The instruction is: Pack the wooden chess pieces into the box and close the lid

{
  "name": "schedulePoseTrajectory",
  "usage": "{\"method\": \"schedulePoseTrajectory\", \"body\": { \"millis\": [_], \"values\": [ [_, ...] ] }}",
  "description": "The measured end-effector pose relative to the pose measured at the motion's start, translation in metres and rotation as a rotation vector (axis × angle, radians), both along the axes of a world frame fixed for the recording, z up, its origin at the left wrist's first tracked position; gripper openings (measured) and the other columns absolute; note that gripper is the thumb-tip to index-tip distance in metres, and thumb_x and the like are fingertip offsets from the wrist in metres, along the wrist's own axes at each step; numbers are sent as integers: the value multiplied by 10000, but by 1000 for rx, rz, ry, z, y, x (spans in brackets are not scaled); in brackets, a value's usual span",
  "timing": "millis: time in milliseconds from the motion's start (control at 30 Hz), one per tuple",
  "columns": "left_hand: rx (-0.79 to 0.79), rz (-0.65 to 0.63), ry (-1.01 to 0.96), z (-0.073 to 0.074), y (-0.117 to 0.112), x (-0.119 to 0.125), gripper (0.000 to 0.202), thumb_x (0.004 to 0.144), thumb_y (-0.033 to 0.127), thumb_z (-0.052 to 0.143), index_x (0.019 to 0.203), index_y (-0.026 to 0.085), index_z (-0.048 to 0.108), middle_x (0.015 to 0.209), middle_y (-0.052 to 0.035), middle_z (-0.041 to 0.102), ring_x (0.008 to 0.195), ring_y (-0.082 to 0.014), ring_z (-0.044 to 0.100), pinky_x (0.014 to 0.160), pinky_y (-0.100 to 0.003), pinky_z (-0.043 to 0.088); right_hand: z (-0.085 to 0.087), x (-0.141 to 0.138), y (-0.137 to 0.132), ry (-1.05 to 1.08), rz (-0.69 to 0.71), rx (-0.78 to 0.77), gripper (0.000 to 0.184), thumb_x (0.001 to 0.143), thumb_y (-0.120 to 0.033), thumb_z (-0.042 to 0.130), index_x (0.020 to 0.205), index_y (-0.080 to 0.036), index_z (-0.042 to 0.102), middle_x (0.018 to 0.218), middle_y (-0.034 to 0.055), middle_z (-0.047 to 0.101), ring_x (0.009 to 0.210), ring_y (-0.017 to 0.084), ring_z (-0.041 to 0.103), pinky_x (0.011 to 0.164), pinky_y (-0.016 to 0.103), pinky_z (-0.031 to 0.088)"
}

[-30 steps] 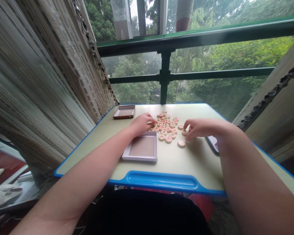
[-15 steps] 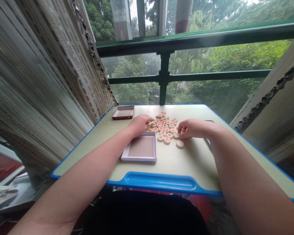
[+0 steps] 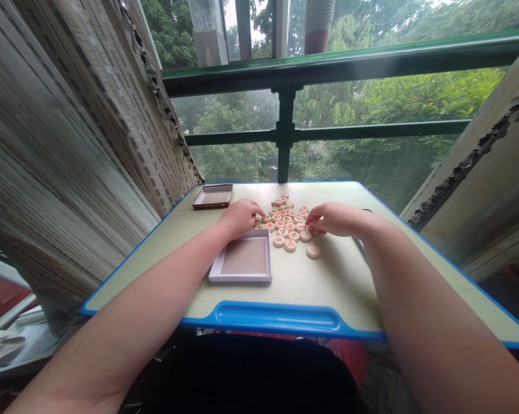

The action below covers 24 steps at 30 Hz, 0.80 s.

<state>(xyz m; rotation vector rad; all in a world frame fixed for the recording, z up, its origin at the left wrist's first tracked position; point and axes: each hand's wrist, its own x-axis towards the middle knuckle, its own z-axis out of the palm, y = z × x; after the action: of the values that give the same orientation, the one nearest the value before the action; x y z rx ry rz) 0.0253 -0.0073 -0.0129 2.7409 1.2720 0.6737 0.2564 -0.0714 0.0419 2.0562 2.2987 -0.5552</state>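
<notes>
Round wooden Chinese chess pieces with red or dark characters lie clustered mid-table, a few heaped at the far end. At the cluster's left edge is my left hand, index finger stretched out beside a piece and the other fingers partly hidden. My right hand is on the right edge, its thumb and fingers closed around a Chinese chess piece that they partly cover. Just below it a piece shows a blank top, and another blank one lies apart, nearer me.
An open white box tray sits under my left wrist. A brown-edged box lid lies at the far left corner. A dark-edged flat object is partly hidden behind my right arm. The table has a blue rim and front groove.
My right hand has shifted slightly left, its fingers now around a piece at the cluster's edge. My left hand stays by the left side. The whole view has moved slightly.
</notes>
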Motion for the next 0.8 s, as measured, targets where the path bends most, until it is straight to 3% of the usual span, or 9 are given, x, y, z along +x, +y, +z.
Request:
{"method": "schedulePoseTrajectory", "body": {
  "millis": [133,400,533,800],
  "values": [
    [-21,7,-2,1,-2,0,372,682,53,421,809,200,738,916,-24,689,853,-158,616,812,-253,487,-3,-2,2,12,-12,1,282,761,-153,487,973,-193,668,778,34,688,662,141,601,564,215,394],
    [4,-16,27,-2,2,-2,373,692,64,418,850,197,728,924,-29,689,891,-164,609,857,-270,477,5,-4,-6,-59,10,104,276,695,-305,601,946,-213,669,967,42,659,765,167,588,564,219,385],
    [42,-24,4,-3,4,-2,375,698,57,409,856,188,723,963,-41,680,928,-177,596,886,-296,467,5,-8,-12,-53,104,-1,345,622,-340,647,958,-263,666,925,17,653,710,163,586,537,223,373],
    [69,-4,3,-1,3,-4,378,690,60,407,861,189,718,971,-39,673,950,-183,580,898,-312,458,4,-10,-10,-40,69,1,227,645,-295,629,848,-216,690,815,23,678,683,164,589,552,235,383]
  ]
}}
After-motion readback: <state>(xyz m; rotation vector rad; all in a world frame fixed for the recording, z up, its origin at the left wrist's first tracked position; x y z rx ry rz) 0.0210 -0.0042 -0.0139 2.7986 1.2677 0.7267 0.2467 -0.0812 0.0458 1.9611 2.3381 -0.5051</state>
